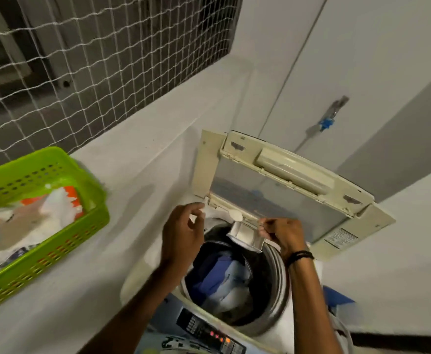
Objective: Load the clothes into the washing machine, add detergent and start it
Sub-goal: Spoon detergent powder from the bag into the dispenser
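Detergent drawer point(245, 238) — centre frame, at rear rim of washing machine point(209, 330). Juts over clothes point(224, 279) in the drum, long axis slanting lower right. Pinched at right end by right hand point(282, 235); left hand point(183, 228) — just left, apart, loosely curled, seemingly empty.

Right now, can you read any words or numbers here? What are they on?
No text here can be read.
On the lid, a sticker: printed lines, too small to read.
On the control panel: labels too blurred to read; only red lights show.
Below the panel, dark marks: blurred, perhaps digits, cannot tell.
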`<act>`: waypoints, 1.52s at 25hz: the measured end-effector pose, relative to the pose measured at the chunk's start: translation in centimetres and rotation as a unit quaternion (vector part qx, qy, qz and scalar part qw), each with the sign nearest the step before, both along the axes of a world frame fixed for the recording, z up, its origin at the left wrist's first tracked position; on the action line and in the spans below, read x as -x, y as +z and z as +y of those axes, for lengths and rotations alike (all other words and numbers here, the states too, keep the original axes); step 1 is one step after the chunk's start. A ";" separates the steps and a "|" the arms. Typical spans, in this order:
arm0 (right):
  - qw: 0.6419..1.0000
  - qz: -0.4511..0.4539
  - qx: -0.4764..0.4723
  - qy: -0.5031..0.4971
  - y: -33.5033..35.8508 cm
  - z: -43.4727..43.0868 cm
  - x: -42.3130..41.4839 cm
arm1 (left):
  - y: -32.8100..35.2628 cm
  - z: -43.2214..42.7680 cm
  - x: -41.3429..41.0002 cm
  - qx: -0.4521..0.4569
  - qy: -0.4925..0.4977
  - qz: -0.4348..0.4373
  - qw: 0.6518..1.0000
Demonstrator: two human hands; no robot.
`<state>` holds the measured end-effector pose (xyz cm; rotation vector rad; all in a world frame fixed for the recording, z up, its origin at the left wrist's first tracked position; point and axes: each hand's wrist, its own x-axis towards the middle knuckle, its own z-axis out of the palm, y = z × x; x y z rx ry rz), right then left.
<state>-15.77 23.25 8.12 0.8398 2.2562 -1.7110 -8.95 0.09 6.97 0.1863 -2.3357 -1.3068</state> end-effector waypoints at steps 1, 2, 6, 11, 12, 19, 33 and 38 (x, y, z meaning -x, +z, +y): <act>0.999 -0.014 -0.032 -0.008 -1.3 1.4 0.2 | -2.0 1.3 1.1 0.004 -0.023 -0.039 0.999; 0.997 -0.037 -0.057 -0.021 -2.5 2.6 0.4 | -4.2 2.6 2.3 0.010 -0.050 -0.082 0.995; 0.990 -0.082 -0.091 -0.063 -7.5 3.8 0.7 | -11.5 7.0 5.7 0.058 -0.163 -0.231 0.957; 0.956 -0.039 -0.284 0.062 -11.8 1.5 -0.7 | -15.6 9.1 7.6 0.149 -0.266 -0.349 0.886; 0.950 -0.020 -0.298 0.086 -12.2 1.2 -1.1 | -16.2 9.2 7.8 0.157 -0.283 -0.365 0.873; 0.931 0.077 -0.342 0.099 -13.6 1.0 -2.7 | -17.6 9.0 8.0 0.151 -0.305 -0.373 0.863; 0.964 -0.001 0.190 -0.184 -9.5 0.5 -4.5 | -10.1 5.4 5.7 0.063 -0.165 -0.259 0.950; 0.940 0.067 0.299 -0.148 -2.2 -5.4 -5.1 | -1.3 -0.4 2.5 -0.048 -0.099 -0.166 0.980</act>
